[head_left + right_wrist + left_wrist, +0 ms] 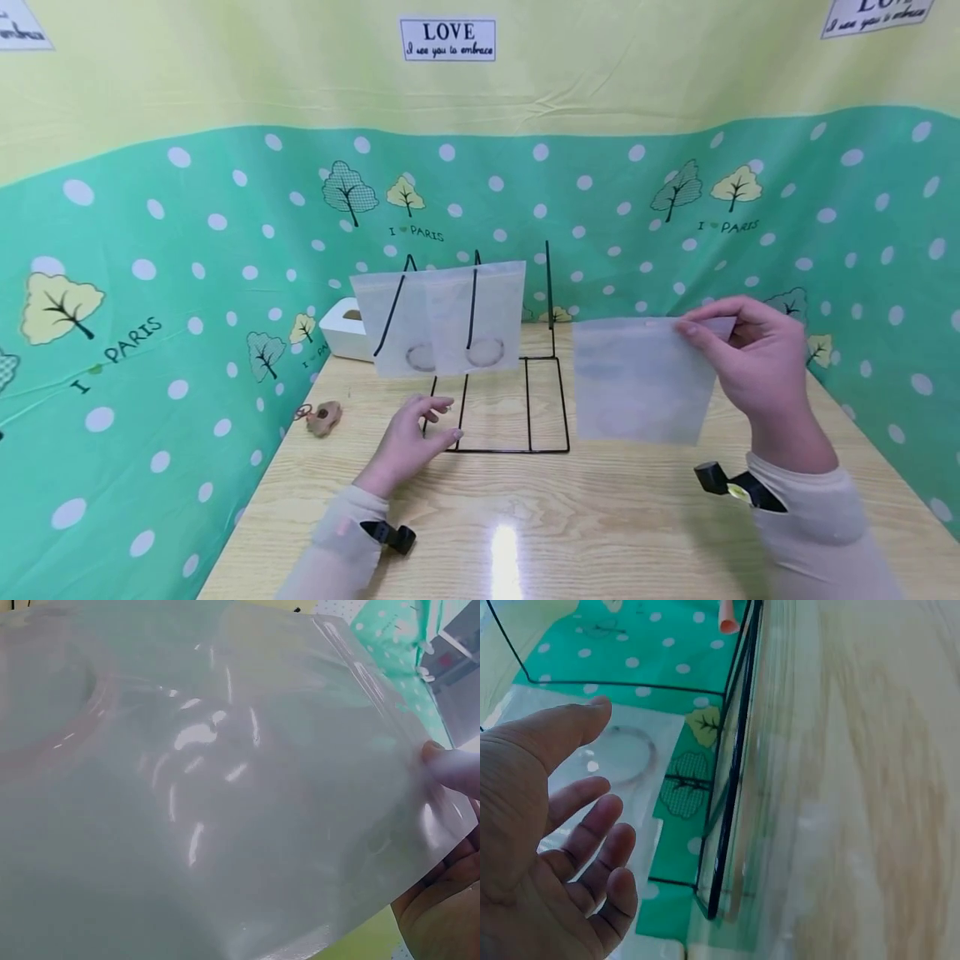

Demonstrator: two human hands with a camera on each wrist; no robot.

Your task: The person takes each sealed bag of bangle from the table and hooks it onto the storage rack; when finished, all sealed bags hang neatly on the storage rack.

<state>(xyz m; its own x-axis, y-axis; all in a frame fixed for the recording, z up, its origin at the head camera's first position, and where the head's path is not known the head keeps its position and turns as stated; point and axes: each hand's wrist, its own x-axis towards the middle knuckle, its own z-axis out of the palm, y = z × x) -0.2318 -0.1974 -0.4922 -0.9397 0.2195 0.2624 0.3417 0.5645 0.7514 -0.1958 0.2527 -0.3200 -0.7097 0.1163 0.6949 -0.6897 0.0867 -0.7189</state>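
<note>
My right hand (765,358) pinches a translucent zip bag (641,383) by its upper right corner, holding it up over the table. A pale pinkish ring shape shows through this bag (285,795) in the right wrist view. My left hand (411,440), fingers relaxed and apart, hovers by the left front of a black wire rack (550,292); it holds nothing. On the rack's prongs hang two overlapping translucent bags, a left bag (393,321) and a right bag (498,308), each with a dark-edged ring inside. The left wrist view shows a hanging bag (630,754) behind my fingers.
A white box (343,340) with an opening in its top stands behind the hanging bags at left. A brown charm (325,418) with a small loop lies near the table's left edge. A patterned green and yellow curtain (480,100) surrounds the wooden table (600,533).
</note>
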